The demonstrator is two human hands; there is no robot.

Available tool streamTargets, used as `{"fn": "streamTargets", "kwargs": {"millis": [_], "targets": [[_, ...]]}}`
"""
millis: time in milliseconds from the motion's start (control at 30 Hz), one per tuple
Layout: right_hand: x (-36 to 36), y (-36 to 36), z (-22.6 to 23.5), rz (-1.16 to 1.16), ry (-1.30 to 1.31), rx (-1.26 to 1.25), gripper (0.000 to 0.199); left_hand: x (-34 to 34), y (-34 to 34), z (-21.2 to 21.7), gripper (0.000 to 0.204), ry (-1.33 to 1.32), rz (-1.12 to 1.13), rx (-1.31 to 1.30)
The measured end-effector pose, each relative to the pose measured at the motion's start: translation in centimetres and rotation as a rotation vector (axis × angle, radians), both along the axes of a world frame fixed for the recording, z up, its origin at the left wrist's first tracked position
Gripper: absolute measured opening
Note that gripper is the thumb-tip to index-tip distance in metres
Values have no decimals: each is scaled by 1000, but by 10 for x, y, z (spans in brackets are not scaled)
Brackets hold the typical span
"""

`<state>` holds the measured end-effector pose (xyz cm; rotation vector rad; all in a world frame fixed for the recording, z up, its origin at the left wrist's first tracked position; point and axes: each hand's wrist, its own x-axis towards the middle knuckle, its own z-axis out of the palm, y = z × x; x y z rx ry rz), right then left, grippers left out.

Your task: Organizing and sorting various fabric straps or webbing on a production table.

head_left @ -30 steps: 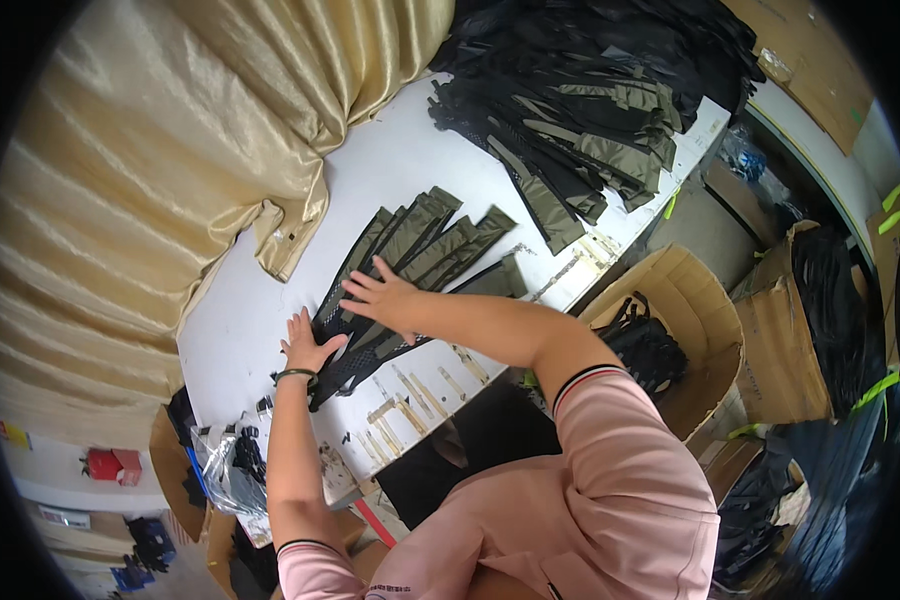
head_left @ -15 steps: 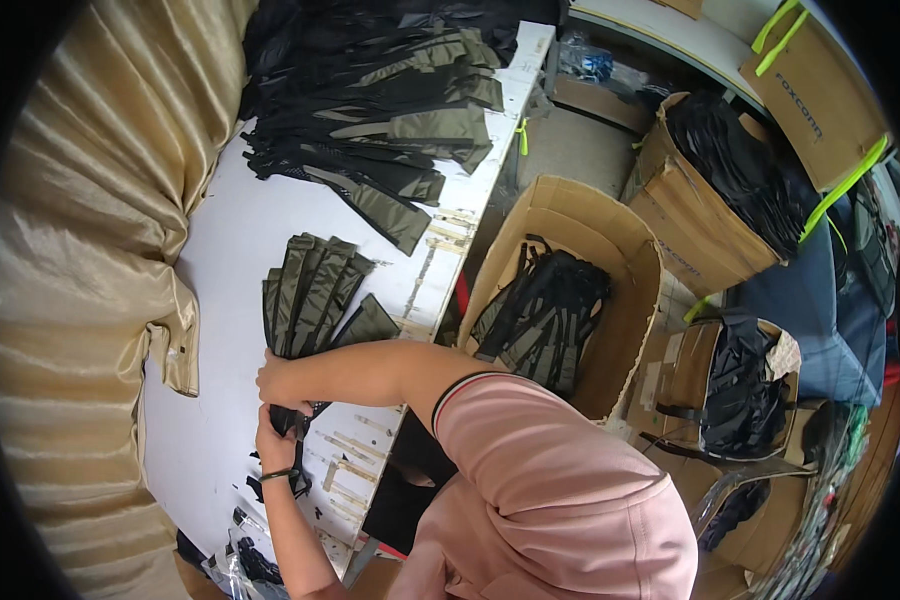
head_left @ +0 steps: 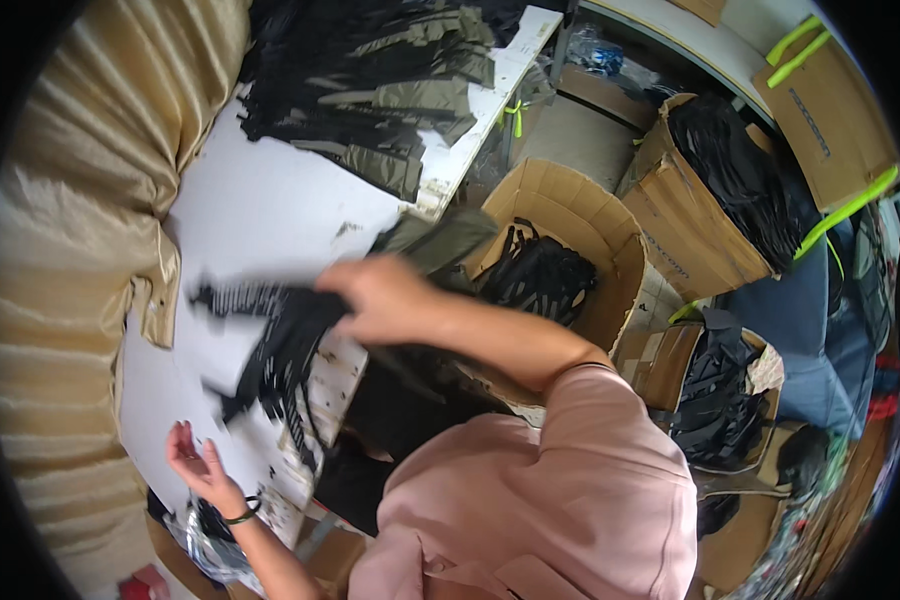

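My right hand [head_left: 380,295] is closed on a bundle of black and olive fabric straps [head_left: 285,345], lifted over the right edge of the white table. Motion blurs the bundle. Its black webbing and mesh ends hang to the left of the hand, and the wider olive ends reach right, toward an open cardboard box [head_left: 625,270]. Inside that box lies a heap of similar black strap pieces [head_left: 545,280]. Held over the near left part of the table [head_left: 260,210], my left hand [head_left: 205,470] has its fingers apart and nothing in it.
More olive and black strap pieces [head_left: 400,100] lie in rows on the table's far end. A gold curtain [head_left: 90,230] borders the left side. Boxes filled with black pieces [head_left: 730,180] stand at the right. A clear plastic bag [head_left: 205,545] is at the near left.
The bundle has been lifted off the table and carried right by my right hand. My left hand has let go and moved down and left. My body has shifted slightly.
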<state>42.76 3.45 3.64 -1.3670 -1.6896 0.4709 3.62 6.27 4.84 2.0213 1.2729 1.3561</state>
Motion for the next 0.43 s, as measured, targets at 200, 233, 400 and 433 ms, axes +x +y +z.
{"fn": "streamTargets", "kwargs": {"millis": [200,233,400,433], "targets": [[130,-81,8,-759,508,-98,35,-11,-56,86,40,-91,-81,11],[135,-91,5,-933,513,-157,38,-14,-64,96,40,-98,-67,-7],[192,-135,-134,-1117,-237,-661,96,11,-108,207,60,105,-281,255],[194,-141,-166,-1109,-330,-595,104,30,-128,242,70,191,-242,419]]}}
